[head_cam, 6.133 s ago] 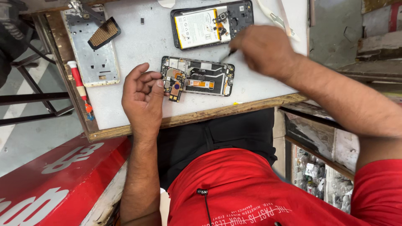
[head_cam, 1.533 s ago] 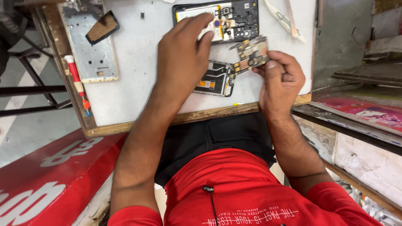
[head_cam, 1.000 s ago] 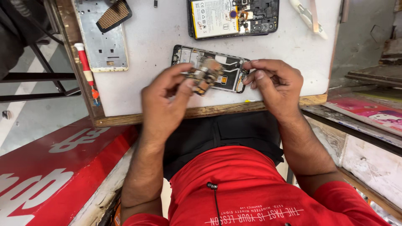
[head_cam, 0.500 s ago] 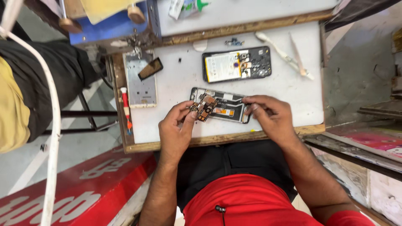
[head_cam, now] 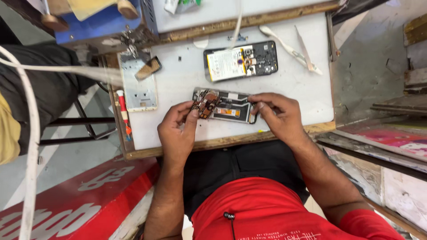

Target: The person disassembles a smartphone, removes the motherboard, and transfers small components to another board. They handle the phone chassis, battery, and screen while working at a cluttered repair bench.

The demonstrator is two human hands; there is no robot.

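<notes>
Since half a second before, your hands had barely shifted; only your head had moved, framing the bench slightly differently. Your left hand [head_cam: 177, 133] pinched the small circuit board [head_cam: 204, 104] between thumb and fingertips, holding it tilted over the left end of the opened phone [head_cam: 227, 106], probably so it could line up with its seat in the frame. Your right hand [head_cam: 279, 116] rested on the phone's right end, fingers curled and pressing down, likely steadying the body against the white work table [head_cam: 178, 84]; whether it gripped a fine tool I cannot tell. A second opened phone [head_cam: 241, 61] with its pale battery lay further back, well apart. A back cover [head_cam: 138, 84] lay to the left, a red-handled screwdriver [head_cam: 123, 112] beside it, within reach.
</notes>
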